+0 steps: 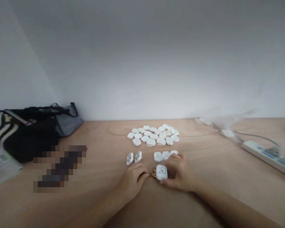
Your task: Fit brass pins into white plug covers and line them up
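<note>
Two bare hands worked near the near edge of a light wooden table. The right hand was closed around a white plastic plug, its fingers curled over the far side and its thumb below, with small brass prongs sticking out to the left. The left hand was curled nearly shut just beside those prongs; whether it gripped anything could not be told. Just above the left hand lay two white plugs, tilted. Three more white plugs sat in a row by the right hand's fingers. Farther toward the wall, near the table's back edge, a cluster of white plugs lay heaped together. At the left back corner sat a black and striped bag beside papers. A pixelated patch hid something on the left. At the right edge lay a white power strip with its cord and blurred clear plastic.
</note>
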{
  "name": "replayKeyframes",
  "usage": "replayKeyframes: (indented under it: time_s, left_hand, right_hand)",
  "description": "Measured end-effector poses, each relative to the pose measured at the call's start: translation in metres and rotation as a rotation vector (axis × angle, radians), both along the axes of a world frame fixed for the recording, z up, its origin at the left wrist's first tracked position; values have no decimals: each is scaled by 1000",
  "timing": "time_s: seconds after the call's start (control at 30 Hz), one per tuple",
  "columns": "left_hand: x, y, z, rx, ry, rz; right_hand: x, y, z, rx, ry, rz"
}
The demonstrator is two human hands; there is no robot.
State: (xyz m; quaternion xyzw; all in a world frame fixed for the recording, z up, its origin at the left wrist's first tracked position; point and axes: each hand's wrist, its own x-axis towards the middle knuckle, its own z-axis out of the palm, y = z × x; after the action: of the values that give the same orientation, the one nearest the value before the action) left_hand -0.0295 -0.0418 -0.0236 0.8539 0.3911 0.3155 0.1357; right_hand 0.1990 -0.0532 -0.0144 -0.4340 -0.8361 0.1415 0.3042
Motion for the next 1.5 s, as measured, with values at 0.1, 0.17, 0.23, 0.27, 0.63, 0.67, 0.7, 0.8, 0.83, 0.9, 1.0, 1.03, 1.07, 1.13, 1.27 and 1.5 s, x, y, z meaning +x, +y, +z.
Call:
replayKeyframes:
  time_s: [0.1, 0.17, 0.23, 0.27, 0.63, 0.67, 0.7, 0.8, 0.83, 0.9, 1.0, 1.03, 1.07, 1.13, 1.27, 1.5]
  left_hand:
    - [1, -1, 5, 13, -9, 53]
    - [2, -2, 10, 6, -20, 84]
    - [5, -4, 14, -7, -39, 74]
    - [7, -5, 16, -10, -52, 59]
    - [13, -16, 6, 22, -200, -120]
    - [14, -16, 5, 21, -194, -128]
    - [14, -15, 4, 24, -189, -131]
    - [15, -13, 3, 39, -184, -129]
    - [16, -13, 3, 40, -181, -126]
    - [16, -12, 3, 42, -179, -118]
    - [17, -13, 3, 40, -165, -89]
    - [17, -14, 4, 46, -168, -72]
    - [17, -14, 4, 55, -172, -59]
    - [18, -14, 5, 82, -183, -60]
    - [19, -12, 6, 138, -205, -145]
    - [18, -13, 8, 176, -102, -231]
  right_hand:
    - [-1, -1, -1, -3, 10, 9]
    - [-1, -2, -1, -10, 16, 16]
    - [-1, -3, -2, -12, 24, 22]
    - [-1, -3, -3, -8, 32, 22]
    - [-5, 1, -10, 78, 52, 67]
    - [-5, 1, -10, 78, 54, 66]
    - [-5, 1, -10, 80, 58, 66]
    - [-5, 0, -10, 93, 61, 73]
    - [-5, 0, -9, 99, 62, 74]
    - [-6, 0, -9, 107, 62, 75]
    - [-6, 0, -9, 125, 62, 76]
    - [-6, 0, -10, 131, 60, 77]
    - [-6, 0, -10, 137, 56, 79]
    - [-6, 0, -11, 147, 50, 75]
    - [-6, -1, -11, 159, 60, 55]
    - [-6, -1, -11, 155, 80, 58]
